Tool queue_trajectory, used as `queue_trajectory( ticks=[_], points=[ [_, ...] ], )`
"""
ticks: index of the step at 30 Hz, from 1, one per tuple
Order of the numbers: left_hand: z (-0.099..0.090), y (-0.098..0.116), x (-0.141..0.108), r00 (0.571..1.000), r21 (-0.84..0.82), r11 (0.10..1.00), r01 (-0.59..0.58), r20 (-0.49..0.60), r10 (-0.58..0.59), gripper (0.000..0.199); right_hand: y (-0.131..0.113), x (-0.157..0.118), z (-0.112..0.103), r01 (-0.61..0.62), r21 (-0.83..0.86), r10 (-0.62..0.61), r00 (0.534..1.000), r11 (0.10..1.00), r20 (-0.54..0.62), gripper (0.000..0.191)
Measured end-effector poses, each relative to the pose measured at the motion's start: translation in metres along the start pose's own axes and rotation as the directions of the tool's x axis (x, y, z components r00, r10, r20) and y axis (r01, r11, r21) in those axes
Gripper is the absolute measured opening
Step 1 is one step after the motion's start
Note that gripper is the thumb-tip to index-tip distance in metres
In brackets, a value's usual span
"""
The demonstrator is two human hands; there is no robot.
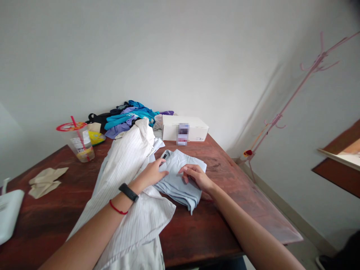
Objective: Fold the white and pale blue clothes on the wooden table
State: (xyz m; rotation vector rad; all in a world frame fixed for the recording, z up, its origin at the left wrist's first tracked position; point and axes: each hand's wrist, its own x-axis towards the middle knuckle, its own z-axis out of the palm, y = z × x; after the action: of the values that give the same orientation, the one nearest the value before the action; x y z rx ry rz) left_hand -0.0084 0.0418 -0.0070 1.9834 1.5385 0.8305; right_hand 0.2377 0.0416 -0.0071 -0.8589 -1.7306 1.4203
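Note:
A light blue shirt lies folded into a compact square on the wooden table, its collar with a dark label at the upper left. My left hand rests at its left edge, thumb and fingers apart, holding nothing. Over the right part of the shirt is my right hand, with loosely bent fingers and nothing visible between them. Under my left forearm a white striped shirt stretches unfolded across the table and hangs toward the near edge, partly over other pale cloth.
Behind are a heap of clothes and a white box with a small packet before it. On the left stand a plastic cup with a straw, a yellow packet, a napkin and a white device. A pink coat rack stands right.

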Motion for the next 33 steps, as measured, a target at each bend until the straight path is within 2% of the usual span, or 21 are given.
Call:
queue_trajectory(
  ticks=[2, 3, 5, 6, 8, 11, 13, 16, 18, 21, 25, 28, 33],
  points=[
    [-0.002, 0.002, -0.001, 1.000, 0.027, 1.000, -0.005, 0.004, 0.004, 0.048, -0.001, 0.002, -0.007, 0.064, -0.174, -0.093, 0.982, 0.983, -0.166, 0.038],
    [-0.003, 0.003, -0.001, 1.000, 0.031, 0.999, -0.015, 0.002, 0.015, 0.050, -0.001, 0.003, -0.011, 0.084, -0.281, -0.162, 0.950, 0.956, -0.267, 0.036],
    [-0.004, 0.004, -0.001, 0.999, 0.027, 0.999, -0.047, 0.001, 0.047, 0.052, 0.000, 0.006, -0.021, 0.064, -0.470, -0.290, 0.857, 0.881, -0.427, 0.030],
    [-0.005, 0.005, 0.000, 0.998, 0.017, 0.997, -0.070, 0.003, 0.069, 0.052, 0.001, 0.007, -0.025, 0.035, -0.536, -0.333, 0.817, 0.843, -0.471, 0.030],
    [-0.005, 0.006, 0.000, 0.993, -0.013, 0.993, -0.118, 0.008, 0.118, 0.048, 0.006, 0.010, -0.033, -0.021, -0.623, -0.373, 0.785, 0.782, -0.494, 0.033],
    [-0.004, 0.006, 0.000, 0.985, -0.056, 0.984, -0.171, 0.011, 0.171, 0.046, 0.015, 0.013, -0.040, -0.090, -0.680, -0.342, 0.811, 0.728, -0.474, 0.039],
    [-0.004, 0.005, 0.000, 0.985, -0.065, 0.983, -0.172, 0.011, 0.173, 0.044, 0.020, 0.013, -0.042, -0.176, -0.678, -0.249, 0.841, 0.714, -0.480, 0.044],
    [-0.005, 0.004, -0.002, 0.994, -0.032, 0.993, -0.110, 0.016, 0.110, 0.044, 0.022, 0.011, -0.041, -0.300, -0.689, -0.112, 0.867, 0.660, -0.485, 0.050],
    [-0.006, 0.002, -0.002, 0.997, -0.011, 0.997, -0.072, 0.037, 0.072, 0.053, 0.019, 0.009, -0.039, -0.347, -0.711, -0.073, 0.870, 0.612, -0.488, 0.049],
    [-0.007, 0.000, -0.003, 0.991, -0.065, 0.993, -0.094, 0.084, 0.100, 0.071, 0.011, 0.005, -0.038, -0.408, -0.738, -0.034, 0.864, 0.538, -0.502, 0.051],
    [-0.007, -0.002, -0.004, 0.980, -0.137, 0.980, -0.148, 0.110, 0.163, 0.064, 0.001, 0.001, -0.041, -0.456, -0.767, 0.026, 0.866, 0.453, -0.499, 0.055],
    [-0.007, 0.000, -0.006, 0.970, -0.152, 0.969, -0.196, 0.112, 0.214, 0.060, -0.004, -0.001, -0.042, -0.418, -0.770, 0.067, 0.894, 0.482, -0.444, 0.054],
    [-0.007, 0.006, -0.006, 0.960, -0.130, 0.956, -0.262, 0.069, 0.272, 0.056, -0.007, 0.001, -0.041, -0.239, -0.720, 0.032, 0.957, 0.652, -0.289, 0.041]
  ],
)
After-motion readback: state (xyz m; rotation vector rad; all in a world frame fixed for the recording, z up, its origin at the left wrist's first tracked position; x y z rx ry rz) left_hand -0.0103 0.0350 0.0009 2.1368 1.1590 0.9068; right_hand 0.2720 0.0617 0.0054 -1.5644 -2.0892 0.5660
